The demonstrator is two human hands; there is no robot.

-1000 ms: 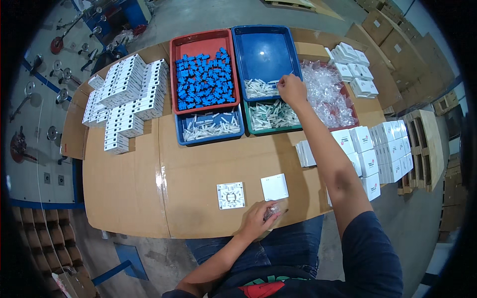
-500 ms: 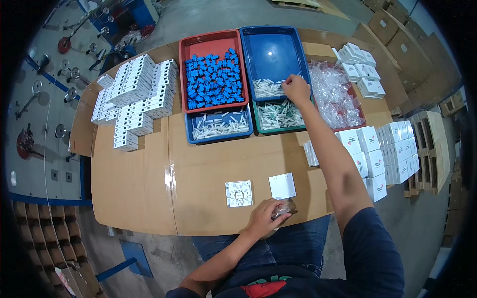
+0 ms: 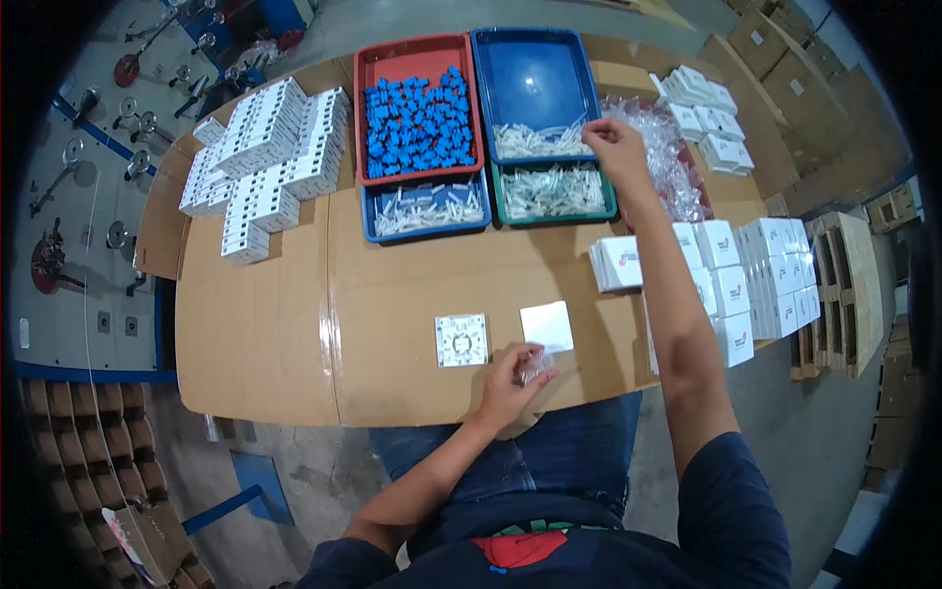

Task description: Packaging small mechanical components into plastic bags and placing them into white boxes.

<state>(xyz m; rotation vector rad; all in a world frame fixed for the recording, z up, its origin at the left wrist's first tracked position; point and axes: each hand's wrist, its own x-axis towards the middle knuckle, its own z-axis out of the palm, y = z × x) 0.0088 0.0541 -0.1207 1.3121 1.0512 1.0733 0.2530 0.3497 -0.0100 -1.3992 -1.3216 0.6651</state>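
Observation:
My left hand (image 3: 508, 391) is closed around a small crumpled clear plastic bag (image 3: 536, 366) near the table's front edge. Just beyond it lies a blank white square plate (image 3: 547, 327). A white square plate with a moulded round centre (image 3: 461, 342) rests to the left of that hand. Farther off, my right hand (image 3: 620, 157) is above the right rim of a blue tray (image 3: 535, 79) with small white sticks (image 3: 535, 140) in its near end. Its thumb and fingertips are pinched together; whatever is between them is too small to make out.
A red tray (image 3: 368, 59) holds blue clips; below stand a blue tray (image 3: 422, 234) and a green tray (image 3: 559, 218) with white pieces. Clear bags (image 3: 657, 147) fill another red tray. White boxes are stacked left (image 3: 265, 147) and right (image 3: 731, 294).
My right hand has drawn to the right, from over the white sticks to the tray's rim. The left hand still holds the plastic bag. The whole view has shifted slightly.

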